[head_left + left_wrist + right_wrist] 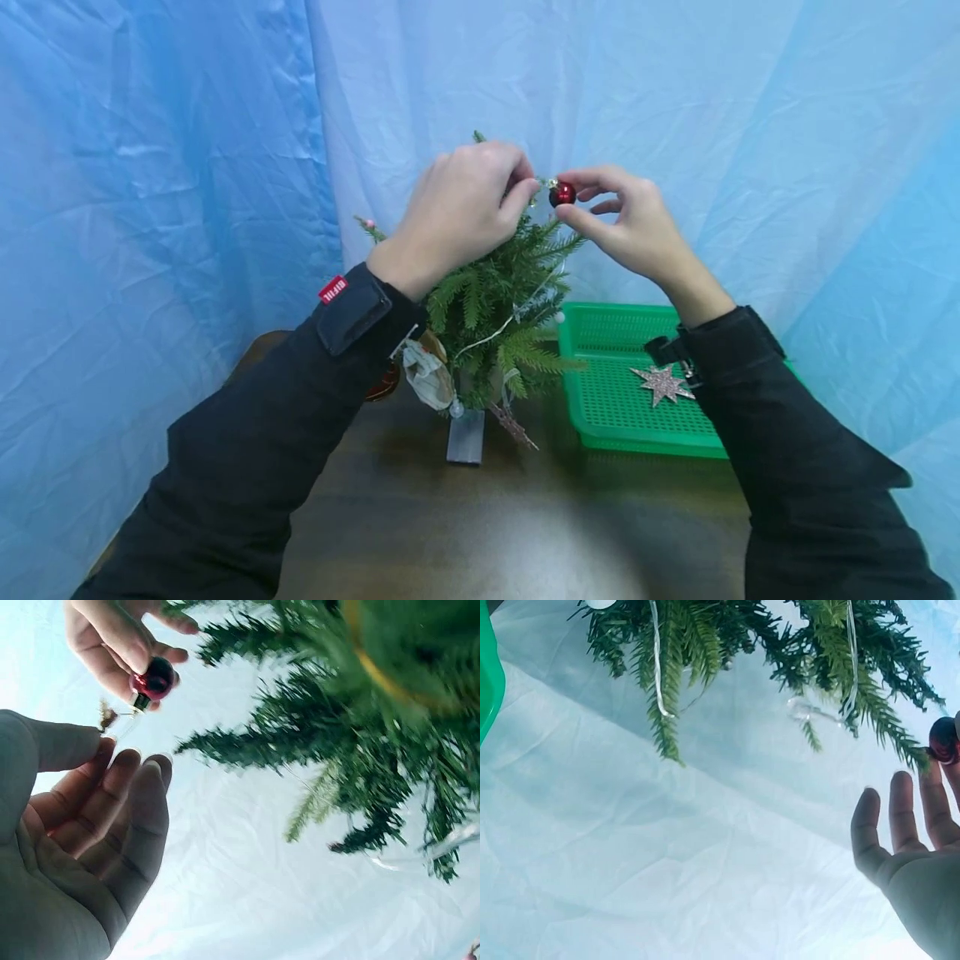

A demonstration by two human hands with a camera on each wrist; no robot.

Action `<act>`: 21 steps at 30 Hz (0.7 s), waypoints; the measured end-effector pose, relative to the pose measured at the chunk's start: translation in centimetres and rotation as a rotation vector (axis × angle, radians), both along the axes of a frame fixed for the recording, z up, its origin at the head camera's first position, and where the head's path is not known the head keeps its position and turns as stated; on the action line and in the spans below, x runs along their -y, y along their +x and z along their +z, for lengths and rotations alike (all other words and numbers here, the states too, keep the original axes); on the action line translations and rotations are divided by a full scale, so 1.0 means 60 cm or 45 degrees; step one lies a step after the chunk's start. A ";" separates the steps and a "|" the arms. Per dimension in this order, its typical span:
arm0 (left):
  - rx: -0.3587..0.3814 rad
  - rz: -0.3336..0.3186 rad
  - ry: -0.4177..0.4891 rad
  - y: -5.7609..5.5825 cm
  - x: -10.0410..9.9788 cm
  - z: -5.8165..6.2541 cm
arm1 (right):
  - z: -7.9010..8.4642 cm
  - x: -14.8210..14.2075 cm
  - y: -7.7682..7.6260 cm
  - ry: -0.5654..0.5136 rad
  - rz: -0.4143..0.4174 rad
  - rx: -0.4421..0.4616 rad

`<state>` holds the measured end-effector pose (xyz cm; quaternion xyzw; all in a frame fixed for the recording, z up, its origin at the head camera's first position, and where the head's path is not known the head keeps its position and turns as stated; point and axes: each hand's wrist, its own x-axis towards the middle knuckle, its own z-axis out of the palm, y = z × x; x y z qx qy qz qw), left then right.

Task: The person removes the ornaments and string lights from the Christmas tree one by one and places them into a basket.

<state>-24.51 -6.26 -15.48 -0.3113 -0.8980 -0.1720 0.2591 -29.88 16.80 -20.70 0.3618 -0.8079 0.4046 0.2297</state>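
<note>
Your right hand pinches a small red ball between the thumb below and the index finger above, right at the tips. In the right wrist view the ball sits at the picture's edge beside those tips, and the other fingers of that hand stand spread, well apart from each other. The ball's gold cap points away from your right palm, toward your left fingers. From it a thin thread runs to your left hand, where thumb and index finger pinch it at their tips; the remaining left fingers are slightly bent and hold nothing. The ball lies just beyond the left fingertips, apart from them.

Close to both sets of fingers stands a small green tree, its branches below and behind the left hand. Lower than your right fingers is a green basket with a glittery star in it. Beneath your left wrist, a whitish ornament hangs low on the tree.
</note>
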 end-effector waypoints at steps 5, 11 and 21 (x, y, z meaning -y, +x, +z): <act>-0.021 -0.014 -0.015 0.021 -0.013 -0.007 | 0.000 -0.012 0.004 -0.064 0.019 0.002; -0.072 -0.054 -0.021 0.043 -0.039 -0.027 | -0.002 -0.026 0.006 -0.209 0.078 0.031; -0.093 -0.057 -0.119 0.075 -0.075 -0.060 | -0.020 -0.064 -0.001 -0.343 0.101 0.031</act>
